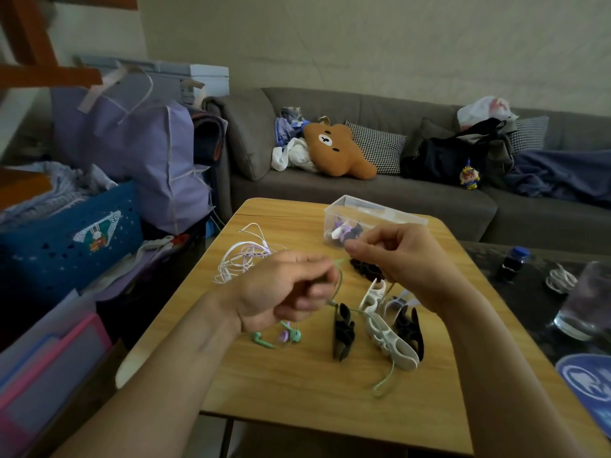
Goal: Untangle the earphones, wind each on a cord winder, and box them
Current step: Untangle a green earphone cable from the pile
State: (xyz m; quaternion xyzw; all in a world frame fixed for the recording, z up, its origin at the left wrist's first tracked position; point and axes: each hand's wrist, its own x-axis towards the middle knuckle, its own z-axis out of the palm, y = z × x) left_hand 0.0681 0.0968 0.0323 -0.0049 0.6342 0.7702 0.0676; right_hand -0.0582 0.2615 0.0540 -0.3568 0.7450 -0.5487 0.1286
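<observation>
Both hands, left [284,292] and right [393,256], pinch green cord [339,279]; clear box [373,219] holds wound earphones (purple, white).

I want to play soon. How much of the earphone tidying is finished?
Some is done: wound earphones already lie in the clear box. Right now the left hand and right hand pinch the green earphone cord, its buds lying on the table. Still left: the white and purple tangle, and the empty winders beside the hands.
</observation>
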